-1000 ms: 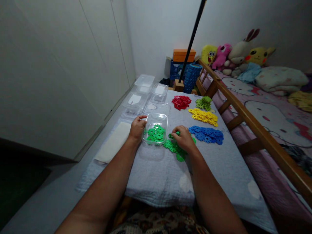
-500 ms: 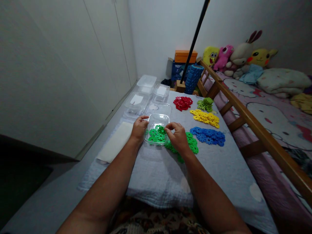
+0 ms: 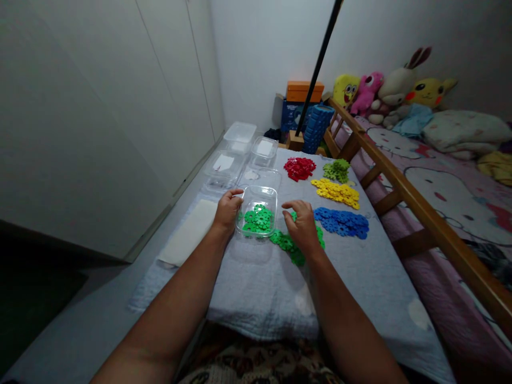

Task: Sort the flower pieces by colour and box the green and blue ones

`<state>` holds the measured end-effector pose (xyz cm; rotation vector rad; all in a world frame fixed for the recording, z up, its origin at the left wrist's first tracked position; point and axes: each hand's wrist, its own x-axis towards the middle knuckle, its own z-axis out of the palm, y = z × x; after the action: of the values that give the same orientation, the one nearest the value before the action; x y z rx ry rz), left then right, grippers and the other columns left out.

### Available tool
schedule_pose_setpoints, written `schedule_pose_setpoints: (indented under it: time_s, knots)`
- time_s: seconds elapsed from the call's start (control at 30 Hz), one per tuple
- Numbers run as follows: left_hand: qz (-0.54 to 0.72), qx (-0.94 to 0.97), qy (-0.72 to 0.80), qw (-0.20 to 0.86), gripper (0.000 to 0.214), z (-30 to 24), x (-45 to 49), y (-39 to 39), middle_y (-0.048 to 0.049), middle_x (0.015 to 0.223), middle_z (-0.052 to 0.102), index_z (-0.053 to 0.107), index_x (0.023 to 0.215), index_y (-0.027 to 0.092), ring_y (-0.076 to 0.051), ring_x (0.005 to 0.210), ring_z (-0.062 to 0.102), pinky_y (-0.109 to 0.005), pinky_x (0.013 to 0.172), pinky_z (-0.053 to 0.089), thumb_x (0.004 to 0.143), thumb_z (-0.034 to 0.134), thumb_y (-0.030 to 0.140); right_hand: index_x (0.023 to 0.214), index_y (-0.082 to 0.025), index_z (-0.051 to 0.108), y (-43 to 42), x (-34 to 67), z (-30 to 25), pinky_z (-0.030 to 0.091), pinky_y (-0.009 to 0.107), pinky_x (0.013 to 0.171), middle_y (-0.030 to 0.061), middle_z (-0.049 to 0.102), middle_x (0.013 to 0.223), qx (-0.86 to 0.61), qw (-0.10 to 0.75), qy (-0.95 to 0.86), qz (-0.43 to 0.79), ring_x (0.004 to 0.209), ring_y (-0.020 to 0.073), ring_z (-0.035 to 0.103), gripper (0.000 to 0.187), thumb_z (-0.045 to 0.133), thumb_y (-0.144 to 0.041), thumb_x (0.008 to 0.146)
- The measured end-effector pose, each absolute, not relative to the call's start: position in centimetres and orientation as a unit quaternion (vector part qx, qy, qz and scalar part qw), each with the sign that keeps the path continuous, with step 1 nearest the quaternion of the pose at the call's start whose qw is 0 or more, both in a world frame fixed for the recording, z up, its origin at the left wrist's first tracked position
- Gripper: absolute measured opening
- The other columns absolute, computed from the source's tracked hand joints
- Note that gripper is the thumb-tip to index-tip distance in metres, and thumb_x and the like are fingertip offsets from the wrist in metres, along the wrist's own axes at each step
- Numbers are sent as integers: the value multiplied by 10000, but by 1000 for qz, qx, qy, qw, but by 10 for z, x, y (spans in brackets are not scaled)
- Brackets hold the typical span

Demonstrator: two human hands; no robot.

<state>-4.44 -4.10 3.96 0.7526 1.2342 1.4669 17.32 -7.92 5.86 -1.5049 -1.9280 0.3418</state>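
Observation:
A clear plastic container (image 3: 260,191) stands in front of me with several green snowflake-shaped discs (image 3: 258,220) inside. My left hand (image 3: 229,212) grips the container's left wall, thumb and fingers at its rim. To the right of the container, my right hand (image 3: 300,221) hovers with thumb and fingers apart and nothing between them. Below and partly behind that hand lies a pile of green discs (image 3: 286,242) on the cloth. Blue discs (image 3: 342,223) lie in a row farther right.
Beyond are yellow discs (image 3: 336,193), red pieces (image 3: 299,168) and light-green pieces (image 3: 336,170). More clear containers (image 3: 240,130) stand at the back left. A folded pale cloth (image 3: 190,232) lies left. A wooden bed rail (image 3: 400,165) borders the table's right side.
My right hand has moved right, away from the container, and let go of a green disc, which now lies on those inside. My left hand stays on the container.

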Motion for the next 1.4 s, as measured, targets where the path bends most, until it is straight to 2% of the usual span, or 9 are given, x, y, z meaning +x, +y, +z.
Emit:
schedule_pose_setpoints:
  time_s: [0.13, 0.3, 0.43, 0.67, 0.9, 1.07, 1.2, 1.3, 1.4]
  knots:
    - [608, 319, 521, 508, 438, 40, -44, -41, 90, 536, 478, 662, 974, 174, -97, 465, 367, -231, 474, 245, 541, 667, 244, 984, -223, 749, -84, 190, 54, 375, 391, 989, 78, 690, 1070, -578, 233, -768, 150, 1095, 267, 555, 133, 634, -266, 932]
    - [608, 322, 520, 506, 439, 39, -45, -41, 95, 524, 453, 662, 970, 170, -97, 467, 346, -237, 472, 227, 538, 668, 247, 1103, -248, 757, -94, 185, 52, 359, 395, 952, 81, 663, 1156, -559, 105, -811, 137, 1118, 287, 521, 290, 788, -406, 861]
    - [608, 324, 521, 504, 434, 40, -45, -42, 91, 535, 463, 666, 971, 173, -98, 473, 353, -240, 478, 227, 544, 669, 249, 1106, -239, 745, -96, 180, 50, 351, 387, 942, 82, 665, 1172, -556, 73, -820, 113, 1135, 289, 518, 309, 812, -400, 852]
    - [609, 324, 520, 504, 439, 39, -44, -41, 94, 521, 446, 663, 973, 174, -103, 474, 352, -242, 478, 225, 541, 667, 249, 1045, -222, 696, -90, 184, 43, 339, 351, 882, 51, 717, 1078, -577, 132, -795, 130, 1042, 249, 564, 182, 750, -246, 873]
    - [612, 317, 516, 509, 446, 43, -43, -41, 98, 514, 444, 654, 969, 166, -99, 469, 354, -235, 473, 218, 530, 656, 244, 927, -220, 680, -85, 187, 44, 352, 376, 915, 35, 733, 932, -594, 204, -762, 161, 957, 236, 605, 74, 664, -172, 874]
    - [612, 317, 516, 509, 449, 42, -43, -41, 102, 513, 442, 652, 977, 167, -96, 467, 346, -229, 473, 220, 535, 658, 246, 852, -226, 665, -81, 193, 47, 405, 376, 888, 34, 725, 879, -602, 345, -694, 193, 908, 240, 628, 47, 623, -228, 874]
    - [609, 317, 516, 512, 452, 42, -44, -42, 105, 507, 440, 651, 986, 165, -94, 463, 337, -228, 475, 229, 541, 661, 246, 841, -233, 670, -80, 190, 55, 436, 375, 905, 41, 721, 911, -561, 458, -663, 188, 957, 248, 631, 70, 622, -273, 873]
    - [610, 313, 513, 516, 455, 44, -43, -43, 101, 512, 459, 645, 992, 167, -97, 465, 357, -227, 477, 236, 543, 659, 239, 852, -234, 701, -80, 180, 65, 428, 379, 928, 47, 719, 935, -526, 460, -695, 169, 981, 247, 618, 84, 627, -254, 887]
    - [611, 311, 510, 520, 448, 45, -42, -44, 96, 516, 473, 641, 993, 167, -100, 466, 373, -226, 476, 232, 550, 660, 230, 886, -234, 739, -76, 165, 77, 394, 392, 956, 49, 727, 948, -527, 400, -735, 149, 990, 241, 603, 111, 634, -211, 914]
